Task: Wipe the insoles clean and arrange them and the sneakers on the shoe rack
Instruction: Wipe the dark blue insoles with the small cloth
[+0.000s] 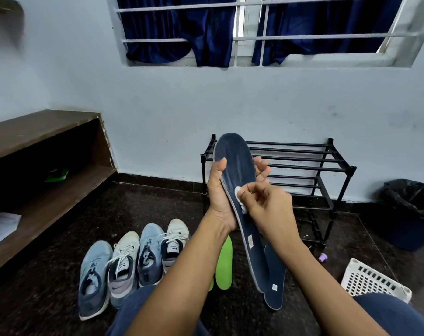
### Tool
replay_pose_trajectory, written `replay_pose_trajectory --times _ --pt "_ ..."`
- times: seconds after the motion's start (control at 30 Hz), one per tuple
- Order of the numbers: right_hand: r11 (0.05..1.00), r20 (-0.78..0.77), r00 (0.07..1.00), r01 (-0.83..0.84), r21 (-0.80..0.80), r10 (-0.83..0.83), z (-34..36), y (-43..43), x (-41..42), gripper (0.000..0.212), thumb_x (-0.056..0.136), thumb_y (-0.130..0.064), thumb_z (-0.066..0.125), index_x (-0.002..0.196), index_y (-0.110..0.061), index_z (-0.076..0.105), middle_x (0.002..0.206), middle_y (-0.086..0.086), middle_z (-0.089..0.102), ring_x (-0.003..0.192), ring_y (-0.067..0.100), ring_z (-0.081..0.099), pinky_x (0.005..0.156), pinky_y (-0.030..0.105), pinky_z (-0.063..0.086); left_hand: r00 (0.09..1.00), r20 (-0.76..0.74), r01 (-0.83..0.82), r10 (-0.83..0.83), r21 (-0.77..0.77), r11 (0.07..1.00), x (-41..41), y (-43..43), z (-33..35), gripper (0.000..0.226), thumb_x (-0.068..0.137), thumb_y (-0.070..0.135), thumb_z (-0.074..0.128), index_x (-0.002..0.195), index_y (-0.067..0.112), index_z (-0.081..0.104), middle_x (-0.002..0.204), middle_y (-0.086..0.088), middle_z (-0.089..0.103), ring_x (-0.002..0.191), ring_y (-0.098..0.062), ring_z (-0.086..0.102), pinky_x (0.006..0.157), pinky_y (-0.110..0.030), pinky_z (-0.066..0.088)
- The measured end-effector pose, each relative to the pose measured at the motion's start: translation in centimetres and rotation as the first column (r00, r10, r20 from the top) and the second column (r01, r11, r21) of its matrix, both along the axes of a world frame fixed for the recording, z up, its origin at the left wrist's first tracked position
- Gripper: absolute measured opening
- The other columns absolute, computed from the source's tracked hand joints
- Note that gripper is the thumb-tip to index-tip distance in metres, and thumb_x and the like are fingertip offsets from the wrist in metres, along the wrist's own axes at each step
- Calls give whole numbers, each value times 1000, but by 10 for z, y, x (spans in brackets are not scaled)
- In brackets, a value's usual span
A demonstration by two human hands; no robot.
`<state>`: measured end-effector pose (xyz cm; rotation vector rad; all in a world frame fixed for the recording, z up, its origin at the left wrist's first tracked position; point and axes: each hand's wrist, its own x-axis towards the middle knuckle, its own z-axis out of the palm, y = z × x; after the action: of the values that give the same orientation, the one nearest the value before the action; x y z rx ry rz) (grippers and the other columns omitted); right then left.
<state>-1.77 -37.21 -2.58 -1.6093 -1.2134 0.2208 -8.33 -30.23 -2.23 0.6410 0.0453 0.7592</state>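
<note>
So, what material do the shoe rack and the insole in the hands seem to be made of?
The shoe rack looks like black metal or plastic tubes with plastic corner joints: thin round bars, matte finish. Which one, I cannot tell. The navy insole, held by the left hand, seems fabric-topped foam: matte dark face, pale grey edge, slight bend. The white wad in the right hand looks like cotton or tissue.

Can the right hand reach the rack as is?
Probably not yet: the right hand is pinching a white wipe against the insole, and the rack stands beyond.
</note>
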Motion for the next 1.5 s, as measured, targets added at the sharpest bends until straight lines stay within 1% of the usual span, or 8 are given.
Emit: replay_pose_trajectory --times 0.13,0.4,0.53,0.7,0.93,1.17,1.37,1.5 --pt "981 134 975 164 101 -177 1 0 4 16 89 -32 62 82 -19 67 63 -7 63 63 18 62 64 33 49 997 -30 71 -70 49 996 4 -6 1 69 52 42 82 107 4 67 112 -13 64 125 -27 54 104 -37 43" --pt "938 -397 860 -348 4 321 9 -10 -6 12 86 -18 68 79 -9 70 51 -3 59 41 2 44 44 12 33 1000 -30 -7 8 50 999 -3 8 1 90 43 56 88 110 1 61 110 -16 68 110 -30 64 100 -40 47" --pt "993 -186 975 -120 -1 118 8 -5 -1 12 85 -22 69 73 -17 69 47 -9 58 43 -1 51 50 9 38 999 -36 -31 33 42 999 3 1 0 89 47 62 83 107 1 62 107 -16 67 107 -29 64 99 -39 49" --pt "978 76 981 171 122 -181 4 1 7 16 88 -32 63 80 -19 65 60 -4 62 61 19 61 65 33 49 999 -46 23 -19 90 996 7 -6 -2 68 59 49 74 108 2 67 113 -16 65 119 -29 58 96 -38 51" --pt "936 -276 904 -350 -44 326 14 -11 -5 14 87 -18 67 75 -10 70 45 -6 54 38 1 39 43 12 31 999 22 29 -32 90 996 -2 4 -4 62 59 43 71 104 1 71 108 -16 67 111 -32 63 102 -41 45" --pt "987 46 991 123 100 -128 4 0 4 17 87 -33 64 77 -19 67 57 -1 63 56 15 59 62 31 49 998 -62 28 -24 69 997 3 -2 -5 58 72 39 44 110 1 65 116 -17 64 123 -29 55 100 -36 48" --pt "967 -283 927 -255 1 245 9 -9 -8 13 85 -21 68 75 -14 70 46 -8 55 38 0 43 44 10 32 999 25 25 -27 85 996 0 1 -1 57 68 41 56 106 1 71 112 -16 67 114 -30 62 105 -40 44" --pt "995 9 997 77 61 -78 9 0 11 16 86 -29 66 74 -17 68 53 -3 62 50 10 56 56 24 45 998 -22 55 -54 62 997 5 -8 -2 53 70 39 51 102 1 70 109 -13 65 108 -27 63 95 -35 51"
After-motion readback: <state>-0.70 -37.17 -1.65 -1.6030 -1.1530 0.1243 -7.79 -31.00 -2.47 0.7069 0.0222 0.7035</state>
